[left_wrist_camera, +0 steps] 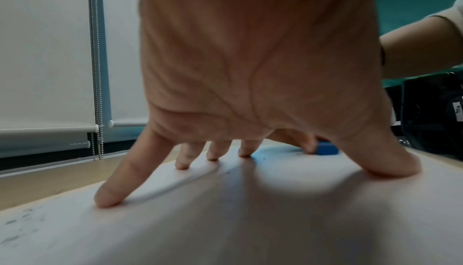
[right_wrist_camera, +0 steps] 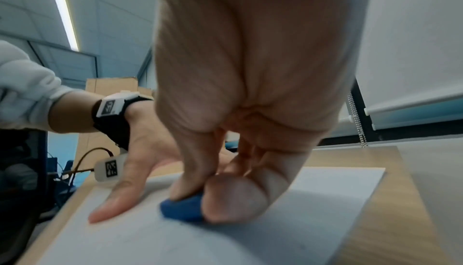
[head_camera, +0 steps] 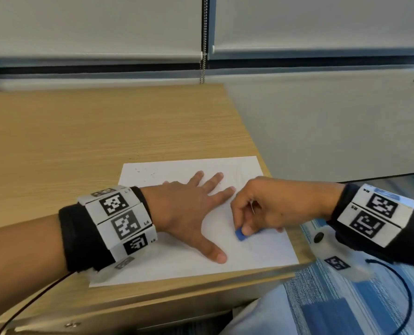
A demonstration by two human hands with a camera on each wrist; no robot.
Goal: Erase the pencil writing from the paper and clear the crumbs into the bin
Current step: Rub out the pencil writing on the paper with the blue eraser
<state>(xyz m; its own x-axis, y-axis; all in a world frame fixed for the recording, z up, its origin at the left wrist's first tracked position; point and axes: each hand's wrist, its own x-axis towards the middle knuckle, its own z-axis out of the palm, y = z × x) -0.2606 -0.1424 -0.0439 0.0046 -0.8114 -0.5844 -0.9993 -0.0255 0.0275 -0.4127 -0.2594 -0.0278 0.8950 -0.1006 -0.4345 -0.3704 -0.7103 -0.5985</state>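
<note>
Paper (head_camera: 261,252), a white sheet, lies flat near the right front corner of the wooden table (head_camera: 80,141), with its right edge close to the right edge of the table. It is almost blank; only very faint grey pencil traces show near its middle, and some small dark crumbs (head_camera: 148,174) lie close to its far left corner. In the left wrist view a few dark specks also lie on the sheet near the fingertips.

The left hand (head_camera: 189,213) lies flat on the middle of the sheet, its grip spread wide, with the fingers straight and the thumb pointing to the front edge. The fingertips press on the sheet.

The right hand (head_camera: 268,209) is just to the right of it. Its grip pinches a small blue eraser (head_camera: 240,234) between the thumb and the fingers, and the eraser touches the sheet between the left thumb and the left index finger.
</note>
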